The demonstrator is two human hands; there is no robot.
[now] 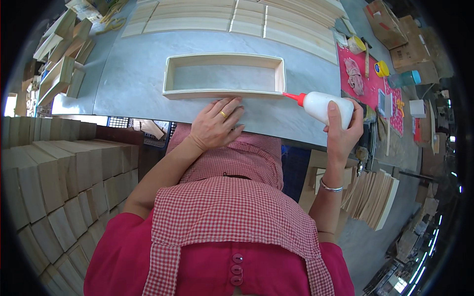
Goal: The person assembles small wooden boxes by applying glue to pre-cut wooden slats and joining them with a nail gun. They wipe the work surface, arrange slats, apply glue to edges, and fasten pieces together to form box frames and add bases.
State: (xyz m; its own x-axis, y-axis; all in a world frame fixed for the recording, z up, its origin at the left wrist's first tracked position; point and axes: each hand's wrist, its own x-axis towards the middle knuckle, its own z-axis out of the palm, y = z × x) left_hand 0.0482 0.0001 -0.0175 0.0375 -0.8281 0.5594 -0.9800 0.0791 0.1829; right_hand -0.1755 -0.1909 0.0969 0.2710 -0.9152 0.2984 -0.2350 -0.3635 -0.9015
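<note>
A rectangular wooden frame (224, 93) of pale boards, without a bottom, stands on the grey marbled tabletop. Along its upper edges runs a white line that looks like glue. My right hand (343, 121) is wrapped round a white glue bottle (318, 106), tilted so its red nozzle (292, 97) points left. The nozzle's tip is at the frame's near right corner. At the table's front edge, my left hand (217, 123) rests palm down with fingers stretched out, their tips at the frame's near side. It holds nothing.
Thin wooden boards (197, 18) lie along the table's far side. Finished-looking wooden boxes (59, 79) are piled at the left, above stacked wooden blocks (54, 177). To the right, a pink cloth (348, 93) bears a rag, a yellow tub (381, 69) and a hammer (367, 59).
</note>
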